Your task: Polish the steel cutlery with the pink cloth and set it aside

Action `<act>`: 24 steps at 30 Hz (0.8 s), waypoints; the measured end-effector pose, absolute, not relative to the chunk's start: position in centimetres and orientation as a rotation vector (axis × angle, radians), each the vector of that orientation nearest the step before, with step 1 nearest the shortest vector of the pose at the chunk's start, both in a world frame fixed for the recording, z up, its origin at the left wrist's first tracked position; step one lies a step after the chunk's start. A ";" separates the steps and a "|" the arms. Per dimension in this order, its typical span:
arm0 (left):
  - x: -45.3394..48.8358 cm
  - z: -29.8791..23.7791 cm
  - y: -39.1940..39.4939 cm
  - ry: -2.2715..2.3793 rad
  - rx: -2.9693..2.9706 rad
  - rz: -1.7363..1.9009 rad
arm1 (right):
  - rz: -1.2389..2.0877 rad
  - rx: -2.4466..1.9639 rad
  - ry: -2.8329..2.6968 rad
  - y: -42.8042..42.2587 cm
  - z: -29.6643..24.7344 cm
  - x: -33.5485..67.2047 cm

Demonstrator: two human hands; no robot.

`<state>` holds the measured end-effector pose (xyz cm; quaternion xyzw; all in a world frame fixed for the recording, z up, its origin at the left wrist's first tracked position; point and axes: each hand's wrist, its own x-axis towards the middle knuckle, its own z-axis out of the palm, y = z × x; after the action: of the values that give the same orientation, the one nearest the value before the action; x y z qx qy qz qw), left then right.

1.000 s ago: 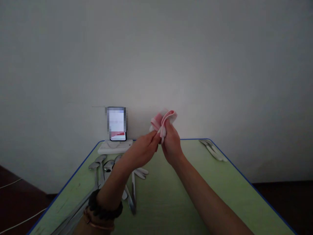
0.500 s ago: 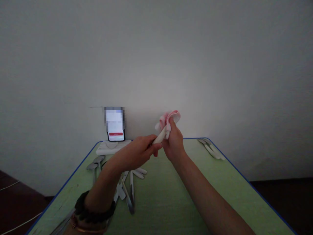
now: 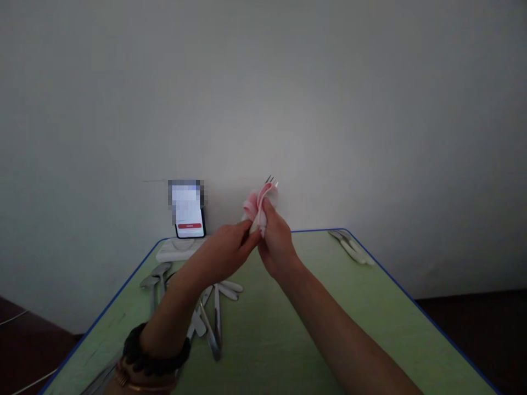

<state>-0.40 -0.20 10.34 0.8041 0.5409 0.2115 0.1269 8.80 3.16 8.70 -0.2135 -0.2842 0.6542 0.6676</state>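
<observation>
Hands (image 3: 257, 247) both grip a cloth-wrapped fork (image 3: 260, 203); loose cutlery (image 3: 206, 312), probably spoons, lies beneath.

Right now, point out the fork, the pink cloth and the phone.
fork (image 3: 272, 180), head view, on the tines sticking out above the cloth.
pink cloth (image 3: 254, 206), head view, on the bunched fold above the right hand's fingers.
phone (image 3: 187, 216), head view, on its lit screen.

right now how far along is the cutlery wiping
Looks done: a few pieces set apart at the far right of the table. In hand: a fork, tines poking from the pink cloth held by the right hand; left hand at its handle end. Left: the pile near left.
</observation>
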 end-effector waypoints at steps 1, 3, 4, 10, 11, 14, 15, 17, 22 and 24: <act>-0.3 10.4 -0.3 1.556 2.343 0.614 | 1.477 -0.482 -0.640 3.2 8.8 8.9; -0.2 10.7 -0.6 1.501 2.340 0.606 | 1.492 -0.489 -0.630 3.3 8.9 9.0; -0.1 10.9 -0.7 1.470 2.331 0.598 | 1.506 -0.494 -0.618 3.4 9.0 9.1; 0.0 11.7 -1.7 1.268 2.267 0.513 | 1.492 -0.522 -0.554 4.1 9.5 10.2; -0.1 11.8 -1.8 1.237 2.244 0.503 | 1.485 -0.516 -0.568 4.2 9.5 10.4; -0.3 11.8 -2.0 1.197 2.128 0.554 | 1.450 -0.479 -0.647 4.7 9.5 10.9; -0.4 11.7 -2.0 1.201 2.083 0.593 | 1.426 -0.474 -0.672 4.8 9.5 11.1; -0.6 11.6 -1.8 1.236 2.005 0.695 | 1.374 -0.478 -0.707 5.1 9.3 11.3; -0.4 11.4 -1.2 1.367 2.013 0.875 | 1.374 -0.550 -0.806 4.9 9.2 11.3; -0.1 11.3 -0.9 1.413 2.067 0.898 | 1.404 -0.584 -0.842 4.5 9.2 11.1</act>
<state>-0.10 -0.89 11.29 0.7547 0.5159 0.3280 0.2382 11.12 4.50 9.21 -0.2567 -0.3699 0.6170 0.6455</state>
